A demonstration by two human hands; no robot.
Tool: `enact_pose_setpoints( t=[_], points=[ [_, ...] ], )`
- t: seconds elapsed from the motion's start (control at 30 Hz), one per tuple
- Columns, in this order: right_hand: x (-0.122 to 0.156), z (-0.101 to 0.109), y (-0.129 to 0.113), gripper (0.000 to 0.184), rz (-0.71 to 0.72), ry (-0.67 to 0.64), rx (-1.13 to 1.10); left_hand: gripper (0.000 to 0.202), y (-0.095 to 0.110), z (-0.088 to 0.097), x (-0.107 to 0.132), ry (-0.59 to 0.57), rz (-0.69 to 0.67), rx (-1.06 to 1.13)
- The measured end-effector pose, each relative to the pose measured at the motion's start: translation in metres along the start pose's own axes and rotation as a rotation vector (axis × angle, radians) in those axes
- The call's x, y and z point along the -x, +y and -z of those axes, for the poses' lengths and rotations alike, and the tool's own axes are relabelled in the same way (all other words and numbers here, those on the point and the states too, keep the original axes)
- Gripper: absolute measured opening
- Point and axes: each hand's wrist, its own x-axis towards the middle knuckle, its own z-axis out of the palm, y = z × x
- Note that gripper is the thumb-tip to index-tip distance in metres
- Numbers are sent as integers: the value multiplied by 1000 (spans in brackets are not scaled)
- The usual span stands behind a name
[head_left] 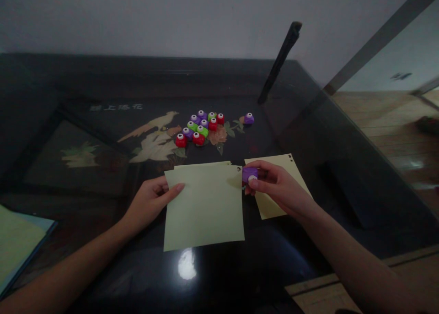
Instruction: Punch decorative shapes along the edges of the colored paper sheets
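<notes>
My left hand [156, 196] pinches the left edge of a pale yellow-green sheet of paper [206, 208], thumb on top. A small dark punched shape shows in the sheet's top right corner. Between the fingers of my right hand [270, 183] is a purple craft punch [250, 173] with a white button, right beside that corner; whether it touches the paper I cannot tell. Beneath my right hand lies another yellow sheet [274, 204] with punched shapes in its upper right corner. Part of a further sheet [202, 164] peeks out behind the held one.
Several red, green and purple craft punches [198, 139] stand grouped on the glossy black table [113, 268], and one purple punch [248, 118] is apart to their right. A dark stick [281, 62] rises at the back. More coloured paper [20, 240] lies at the left edge.
</notes>
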Motion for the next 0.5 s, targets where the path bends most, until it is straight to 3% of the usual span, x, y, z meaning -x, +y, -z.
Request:
enact_pose_setpoints(
  t=[0.5],
  points=[
    [-1,0,2,32,22,25,44,31,6,-2,1,21,6,-21]
  ],
)
